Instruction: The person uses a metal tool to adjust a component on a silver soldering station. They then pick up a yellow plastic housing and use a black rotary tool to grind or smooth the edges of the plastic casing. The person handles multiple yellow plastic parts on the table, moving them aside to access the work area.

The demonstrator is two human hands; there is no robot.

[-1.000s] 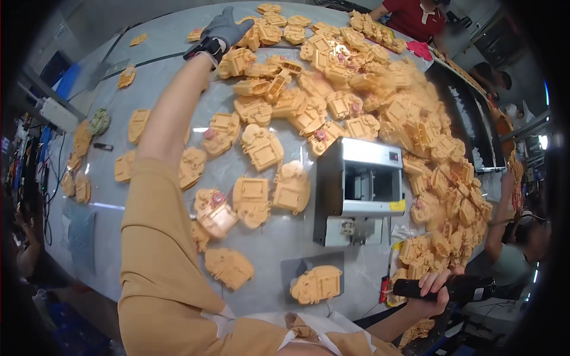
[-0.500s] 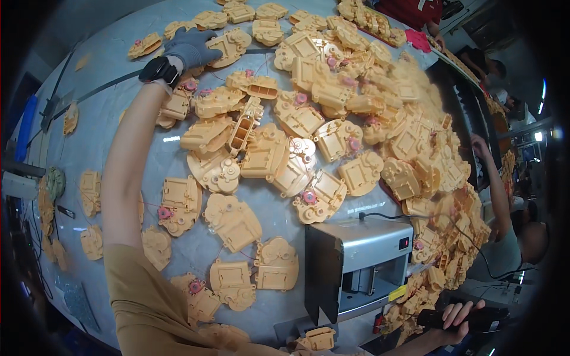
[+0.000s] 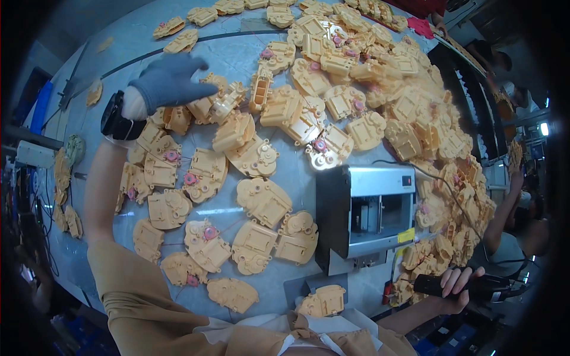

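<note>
My left hand (image 3: 172,83), in a grey-blue glove with a black watch at the wrist, is stretched out at the left with its fingers apart. Its fingertips are beside a tan plastic housing (image 3: 228,101) in a cluster of like parts; whether they touch it I cannot tell. My right hand (image 3: 456,289) is wrapped round a black electric screwdriver (image 3: 430,285) at the lower right. Near my body a single housing (image 3: 323,301) sits on a dark plate below a silver-and-black boxy machine (image 3: 380,184). Several housings, such as this one (image 3: 205,172), carry a small pink part.
A large heap of tan housings (image 3: 409,136) covers the table's right side. A black cable (image 3: 445,184) runs from the machine over the heap. Beyond lies a black conveyor (image 3: 466,101), with a co-worker's arm (image 3: 504,204) beside it. A blue rolled object (image 3: 40,107) is at the left edge.
My left hand has come back nearer, away from the housing it touched at the far side. The view has shifted, so the near housings show more. My right hand keeps hold of the screwdriver.
</note>
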